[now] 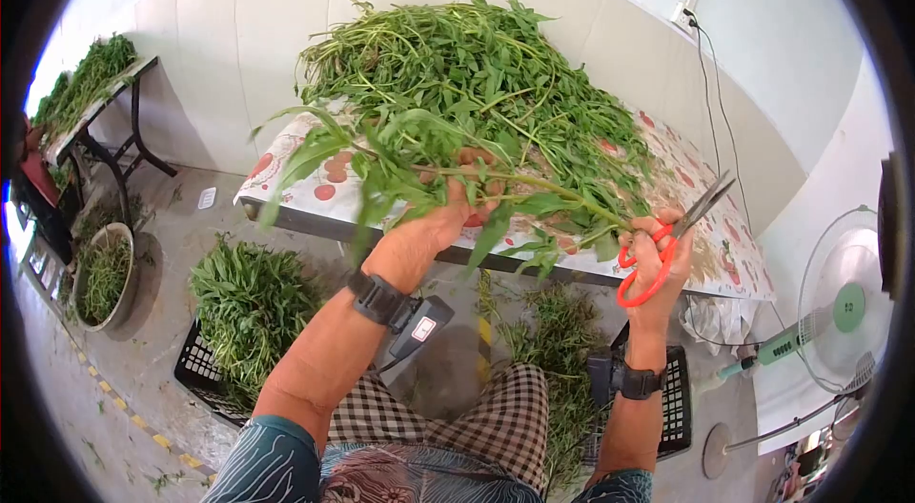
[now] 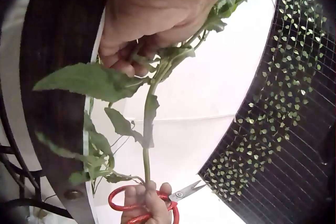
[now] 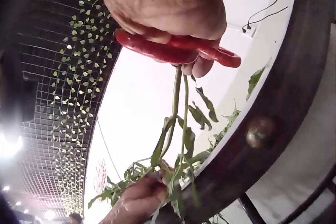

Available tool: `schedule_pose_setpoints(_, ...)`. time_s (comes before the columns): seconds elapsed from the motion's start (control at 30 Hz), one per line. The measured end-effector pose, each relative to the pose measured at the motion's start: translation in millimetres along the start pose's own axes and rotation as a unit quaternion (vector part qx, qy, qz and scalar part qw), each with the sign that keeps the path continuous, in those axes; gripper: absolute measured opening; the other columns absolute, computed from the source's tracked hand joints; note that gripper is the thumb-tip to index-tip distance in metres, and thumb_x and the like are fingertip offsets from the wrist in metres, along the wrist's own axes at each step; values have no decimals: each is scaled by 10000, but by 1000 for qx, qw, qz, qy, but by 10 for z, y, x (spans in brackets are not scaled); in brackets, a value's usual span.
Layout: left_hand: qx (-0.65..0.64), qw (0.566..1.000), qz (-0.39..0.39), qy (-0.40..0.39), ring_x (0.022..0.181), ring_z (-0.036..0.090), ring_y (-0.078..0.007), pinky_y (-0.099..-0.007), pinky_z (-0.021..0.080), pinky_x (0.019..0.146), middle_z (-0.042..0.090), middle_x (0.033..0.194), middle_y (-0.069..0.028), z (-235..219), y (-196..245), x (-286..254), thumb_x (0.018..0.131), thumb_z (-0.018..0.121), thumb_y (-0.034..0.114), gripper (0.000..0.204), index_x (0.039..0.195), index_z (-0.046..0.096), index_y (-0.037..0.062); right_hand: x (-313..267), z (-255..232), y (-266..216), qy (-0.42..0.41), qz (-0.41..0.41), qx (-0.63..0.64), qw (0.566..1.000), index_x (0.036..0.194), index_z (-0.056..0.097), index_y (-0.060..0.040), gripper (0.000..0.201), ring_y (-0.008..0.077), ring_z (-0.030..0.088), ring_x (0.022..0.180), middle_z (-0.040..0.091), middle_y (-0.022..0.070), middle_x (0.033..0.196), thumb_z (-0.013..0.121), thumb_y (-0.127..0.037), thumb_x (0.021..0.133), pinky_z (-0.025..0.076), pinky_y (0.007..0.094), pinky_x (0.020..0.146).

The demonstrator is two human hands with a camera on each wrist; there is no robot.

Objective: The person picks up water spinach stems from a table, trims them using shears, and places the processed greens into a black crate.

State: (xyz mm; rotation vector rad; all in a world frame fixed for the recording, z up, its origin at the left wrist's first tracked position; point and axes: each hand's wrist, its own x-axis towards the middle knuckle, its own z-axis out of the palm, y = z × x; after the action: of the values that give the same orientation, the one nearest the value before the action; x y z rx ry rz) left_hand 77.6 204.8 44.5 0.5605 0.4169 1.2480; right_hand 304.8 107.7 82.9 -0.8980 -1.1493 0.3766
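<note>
A long leafy green stem [image 1: 548, 185] stretches between the two hands above the near edge of the table. My left hand [image 1: 437, 221] holds its leafy part, fingers curled among the leaves. At the stem's bare end, my right hand [image 1: 660, 255] pinches it between thumb and fingers. That same hand carries red-handled scissors [image 1: 707, 202], handles looped about the fingers and blades pointing away, up and right. In the left wrist view the scissors' blades [image 2: 189, 190] stand slightly apart, clear of the stem. A large heap of leafy stems [image 1: 457, 74] covers the back of the table.
The table [image 1: 324, 181] wears a fruit-patterned cover. Below stand a black crate [image 1: 200, 360] piled with greens, another crate [image 1: 675, 398] and loose stems [image 1: 553, 341]. A fan [image 1: 848, 308] is at right. Another table and a basin [image 1: 126, 298] stand at left, beside a partly visible person.
</note>
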Motion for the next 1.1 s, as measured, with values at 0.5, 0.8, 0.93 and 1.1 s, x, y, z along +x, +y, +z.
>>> schedule_pose_setpoints(0.5,52,981,59,-177,775,589,-225,-388,510,626,600,1013,-48,-86,83,16,824,614,135,306,1109,526,68,80,-134,110,57,27,53,997,1078,420,-7,323,178,580,643,564,120,869,541,37,782,454,265,524)
schedule_pose_setpoints(0.8,134,986,92,-22,588,587,-205,-326,539,571,622,830,-94,73,11,-6,795,683,160,277,1014,582,23,237,-205,46,33,45,120,991,1131,400,-6,385,195,588,722,566,155,931,541,50,777,507,301,651)
schedule_pose_setpoints(0.93,105,985,111,-76,722,602,-231,-344,541,606,614,909,-116,26,19,-24,805,664,195,344,1083,560,21,257,-201,83,23,47,128,990,1144,398,-9,389,198,588,737,565,163,936,526,58,783,512,305,661)
schedule_pose_setpoints(1.1,49,992,101,-63,606,497,-149,-262,382,430,585,867,-81,94,31,-62,815,642,98,224,1019,554,73,243,-227,142,2,62,122,991,1150,408,-5,397,201,588,772,574,158,945,527,56,776,520,311,682)
